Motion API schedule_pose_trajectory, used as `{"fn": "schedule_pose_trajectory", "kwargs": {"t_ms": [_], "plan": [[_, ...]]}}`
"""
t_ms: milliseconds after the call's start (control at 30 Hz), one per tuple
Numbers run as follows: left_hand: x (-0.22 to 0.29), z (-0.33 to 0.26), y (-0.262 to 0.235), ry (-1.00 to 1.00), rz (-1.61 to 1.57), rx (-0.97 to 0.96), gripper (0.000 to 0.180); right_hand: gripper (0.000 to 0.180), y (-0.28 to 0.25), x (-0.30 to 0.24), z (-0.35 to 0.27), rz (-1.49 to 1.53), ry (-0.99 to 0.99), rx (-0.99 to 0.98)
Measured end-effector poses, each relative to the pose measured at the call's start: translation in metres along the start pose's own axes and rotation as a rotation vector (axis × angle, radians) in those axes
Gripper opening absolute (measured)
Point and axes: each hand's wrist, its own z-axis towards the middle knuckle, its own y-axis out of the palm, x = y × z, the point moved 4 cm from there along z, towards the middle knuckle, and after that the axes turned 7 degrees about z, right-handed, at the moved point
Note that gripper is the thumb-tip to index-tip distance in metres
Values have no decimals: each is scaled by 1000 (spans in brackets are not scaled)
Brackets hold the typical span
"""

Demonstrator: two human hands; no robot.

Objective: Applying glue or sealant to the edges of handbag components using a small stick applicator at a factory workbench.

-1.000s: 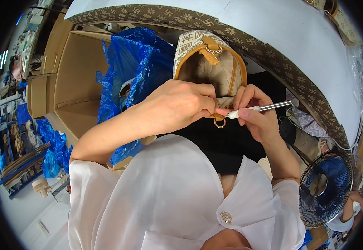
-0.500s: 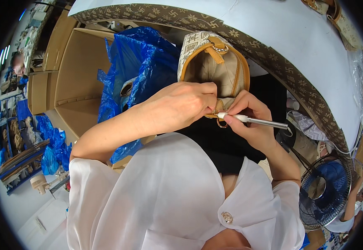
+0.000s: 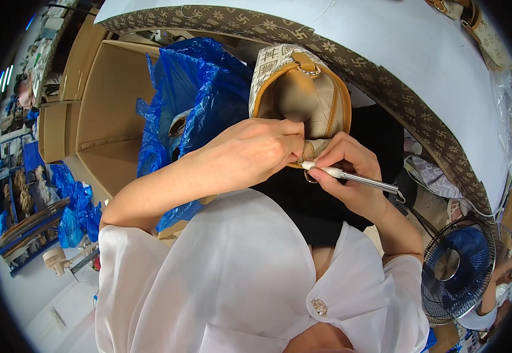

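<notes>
On my lap stands an open handbag (image 3: 271,62), cream with a brown pattern, tan leather trim and a beige lining, its mouth towards me. My left hand (image 3: 268,144) is closed on the bag's near edge, fingertips pinching the trim beside a small metal ring. My right hand (image 3: 356,170) grips a slim pen-like tool (image 3: 371,181) with a silver barrel and a white wrapped front end. Its tip touches or nearly touches the trim next to my left fingertips; the exact contact is too small to make out. A blurred patch covers part of the bag's inside.
Left of the bag, a blue plastic bag (image 3: 176,88) lines or sits beside an open cardboard box (image 3: 112,106). A white table (image 3: 397,41) with a patterned edge curves round the far side. At lower right stands a fan (image 3: 459,270); another person's arm (image 3: 491,294) shows beyond it.
The tool's rear end has swung slightly down and to the left, and its tip has shifted a little left along the trim. My left hand stays almost in place.
</notes>
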Motion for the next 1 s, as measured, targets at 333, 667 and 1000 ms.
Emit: {"fn": "schedule_pose_trajectory", "kwargs": {"t_ms": [333, 667, 1000], "plan": [[2, 2, -3, -24, 15, 38, 10, 17, -13, 7, 4, 440, 121, 99], [8, 8, -4, 111, 124, -2, 9, 14, -21, 14, 7, 930, 122, 177], [-6, 5, -1, 99, 50, 15, 13, 15, -19, 6, 7, 355, 28, 40]]}}
